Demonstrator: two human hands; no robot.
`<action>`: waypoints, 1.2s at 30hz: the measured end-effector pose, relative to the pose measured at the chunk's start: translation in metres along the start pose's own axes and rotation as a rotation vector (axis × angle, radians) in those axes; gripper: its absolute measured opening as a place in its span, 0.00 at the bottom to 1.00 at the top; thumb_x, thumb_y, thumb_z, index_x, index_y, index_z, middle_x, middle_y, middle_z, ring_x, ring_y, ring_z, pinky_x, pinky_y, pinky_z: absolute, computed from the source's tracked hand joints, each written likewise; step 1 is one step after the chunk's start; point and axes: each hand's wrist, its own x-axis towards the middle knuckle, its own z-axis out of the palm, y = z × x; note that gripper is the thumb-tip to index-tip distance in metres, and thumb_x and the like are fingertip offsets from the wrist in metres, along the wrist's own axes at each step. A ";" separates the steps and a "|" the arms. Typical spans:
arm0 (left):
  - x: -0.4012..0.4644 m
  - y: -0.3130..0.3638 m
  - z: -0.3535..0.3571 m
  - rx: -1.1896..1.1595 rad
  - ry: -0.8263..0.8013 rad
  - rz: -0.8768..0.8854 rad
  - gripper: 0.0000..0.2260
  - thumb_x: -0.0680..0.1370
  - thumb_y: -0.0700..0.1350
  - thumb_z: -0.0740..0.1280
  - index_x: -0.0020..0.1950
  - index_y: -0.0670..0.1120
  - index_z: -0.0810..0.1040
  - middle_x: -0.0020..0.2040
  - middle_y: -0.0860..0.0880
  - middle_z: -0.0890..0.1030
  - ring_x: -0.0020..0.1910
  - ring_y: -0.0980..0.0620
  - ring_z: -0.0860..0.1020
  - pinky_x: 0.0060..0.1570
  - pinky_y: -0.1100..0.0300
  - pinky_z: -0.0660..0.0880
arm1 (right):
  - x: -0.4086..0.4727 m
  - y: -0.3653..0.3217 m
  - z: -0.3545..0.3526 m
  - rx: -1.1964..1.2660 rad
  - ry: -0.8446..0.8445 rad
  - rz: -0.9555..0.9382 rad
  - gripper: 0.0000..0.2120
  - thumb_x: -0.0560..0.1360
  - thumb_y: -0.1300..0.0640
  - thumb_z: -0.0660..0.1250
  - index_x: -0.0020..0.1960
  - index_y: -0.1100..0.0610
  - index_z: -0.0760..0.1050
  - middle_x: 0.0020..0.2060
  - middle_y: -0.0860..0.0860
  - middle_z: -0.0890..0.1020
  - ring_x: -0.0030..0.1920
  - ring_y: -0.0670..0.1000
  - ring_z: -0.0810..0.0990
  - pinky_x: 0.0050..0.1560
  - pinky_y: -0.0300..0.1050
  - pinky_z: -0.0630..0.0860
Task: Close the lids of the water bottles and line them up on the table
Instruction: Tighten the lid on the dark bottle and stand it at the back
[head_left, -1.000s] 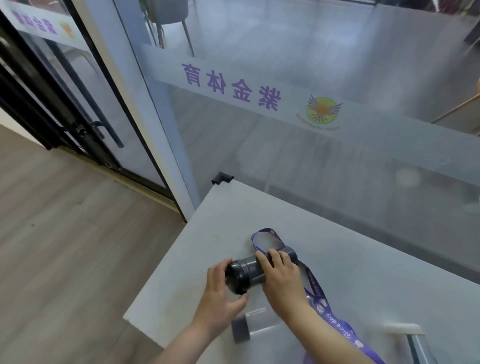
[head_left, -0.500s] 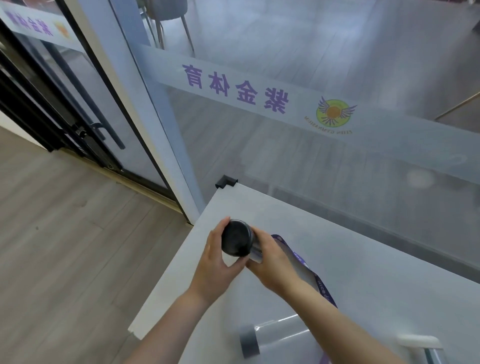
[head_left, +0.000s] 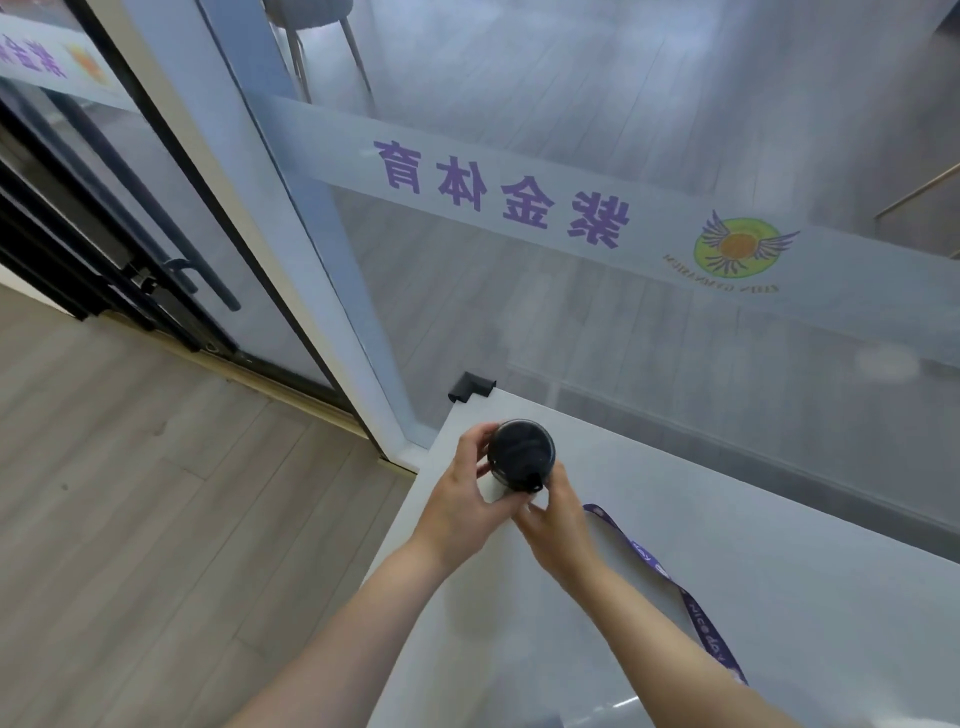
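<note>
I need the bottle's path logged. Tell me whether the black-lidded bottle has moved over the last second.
Yes. The black-lidded bottle went from lying mid-table to upright near the black table corner guard, gripped by left hand and right hand.
</note>
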 end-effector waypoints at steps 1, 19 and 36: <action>0.008 -0.002 0.000 -0.011 -0.004 -0.009 0.32 0.70 0.48 0.76 0.69 0.57 0.65 0.65 0.61 0.74 0.66 0.57 0.73 0.65 0.58 0.72 | 0.006 -0.002 0.000 0.013 0.012 -0.003 0.25 0.72 0.55 0.69 0.66 0.42 0.67 0.57 0.33 0.75 0.59 0.39 0.75 0.52 0.32 0.74; 0.106 -0.023 -0.015 -0.039 0.038 -0.087 0.24 0.72 0.49 0.73 0.65 0.61 0.69 0.61 0.57 0.78 0.61 0.58 0.76 0.63 0.57 0.74 | 0.105 -0.028 0.006 0.027 0.048 0.037 0.27 0.66 0.39 0.63 0.64 0.40 0.65 0.56 0.43 0.78 0.59 0.42 0.75 0.57 0.45 0.75; 0.072 -0.040 -0.021 0.124 -0.038 -0.206 0.27 0.76 0.48 0.69 0.73 0.51 0.63 0.70 0.55 0.69 0.64 0.54 0.71 0.60 0.60 0.68 | 0.053 -0.017 -0.030 -0.159 0.025 0.183 0.32 0.75 0.58 0.67 0.75 0.53 0.57 0.72 0.51 0.66 0.70 0.50 0.66 0.70 0.52 0.66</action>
